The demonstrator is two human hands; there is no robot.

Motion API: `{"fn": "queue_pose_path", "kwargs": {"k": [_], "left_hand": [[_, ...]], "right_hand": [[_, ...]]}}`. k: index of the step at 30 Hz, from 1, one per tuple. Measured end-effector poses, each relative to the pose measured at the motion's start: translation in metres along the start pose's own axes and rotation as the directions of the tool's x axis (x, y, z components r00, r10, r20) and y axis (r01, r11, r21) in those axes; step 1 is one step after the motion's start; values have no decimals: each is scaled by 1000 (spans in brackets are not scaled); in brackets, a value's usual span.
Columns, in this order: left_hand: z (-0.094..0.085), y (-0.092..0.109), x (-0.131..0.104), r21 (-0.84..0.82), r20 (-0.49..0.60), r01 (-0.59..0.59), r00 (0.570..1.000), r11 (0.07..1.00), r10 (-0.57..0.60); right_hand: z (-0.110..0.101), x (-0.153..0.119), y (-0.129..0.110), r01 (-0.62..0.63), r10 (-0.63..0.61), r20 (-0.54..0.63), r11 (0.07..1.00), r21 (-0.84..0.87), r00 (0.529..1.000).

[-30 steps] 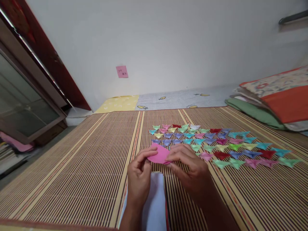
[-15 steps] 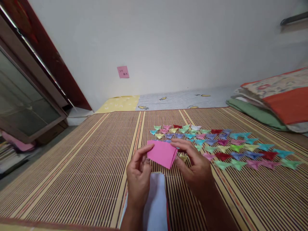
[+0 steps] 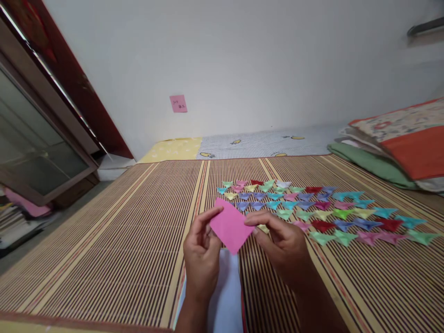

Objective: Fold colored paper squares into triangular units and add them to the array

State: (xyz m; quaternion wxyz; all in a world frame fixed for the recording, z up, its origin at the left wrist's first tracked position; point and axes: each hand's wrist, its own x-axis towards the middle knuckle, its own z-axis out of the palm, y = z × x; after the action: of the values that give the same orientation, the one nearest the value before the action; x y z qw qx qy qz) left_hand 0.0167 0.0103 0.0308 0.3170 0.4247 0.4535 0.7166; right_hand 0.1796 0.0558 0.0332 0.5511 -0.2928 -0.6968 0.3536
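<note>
A pink paper (image 3: 231, 227) is held up between my two hands, turned so that one corner points down. My left hand (image 3: 202, 256) pinches its left corner between thumb and fingers. At the right corner, my right hand (image 3: 282, 238) pinches it the same way. Behind and to the right, several rows of small folded paper pieces (image 3: 322, 225) in many colours lie on the striped mat (image 3: 138, 240). Beneath my hands is a pale blue flat item (image 3: 227, 291), partly covered by my left wrist.
Green folded cloth (image 3: 371, 164) and an orange patterned cloth (image 3: 419, 143) are piled at the right. A pink note (image 3: 178, 103) is stuck on the wall (image 3: 243, 60). At the far left stands a glass-panelled cabinet (image 3: 34, 138).
The pink paper has turned from a wide shape with a doubled right edge to a diamond with its lower corner further down and left. Both hands stay almost in place.
</note>
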Motion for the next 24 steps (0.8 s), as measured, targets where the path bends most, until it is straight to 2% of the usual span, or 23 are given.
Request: {"fn": "queue_pose_path", "kwargs": {"k": [4,8,11,14,16,19,22,24], "left_hand": [[0,1,-3,106,0,-129,992,986,130],[1,4,-5,155,28,-231,973,961,229],[3,5,-6,160,22,-249,968,955,249],[8,4,-6,143,-25,-253,966,957,259],[10,2,-5,74,-90,-210,972,975,216],[8,-2,0,-103,-160,-62,986,993,45],[2,-5,5,-195,-50,134,988,971,-147],[-1,-6,6,-191,71,263,965,946,-254]], "right_hand": [[2,1,0,-64,60,33,989,132,998],[9,2,3,-111,136,-86,962,248,987],[11,2,5,-109,151,-158,963,246,976],[9,2,5,-54,82,-193,988,145,978],[7,2,4,-9,24,-210,997,73,978],[6,2,4,16,-14,-220,1000,8,975],[8,1,3,4,-4,-200,1000,-1,980],[9,1,3,-3,5,-163,1000,11,987]]}}
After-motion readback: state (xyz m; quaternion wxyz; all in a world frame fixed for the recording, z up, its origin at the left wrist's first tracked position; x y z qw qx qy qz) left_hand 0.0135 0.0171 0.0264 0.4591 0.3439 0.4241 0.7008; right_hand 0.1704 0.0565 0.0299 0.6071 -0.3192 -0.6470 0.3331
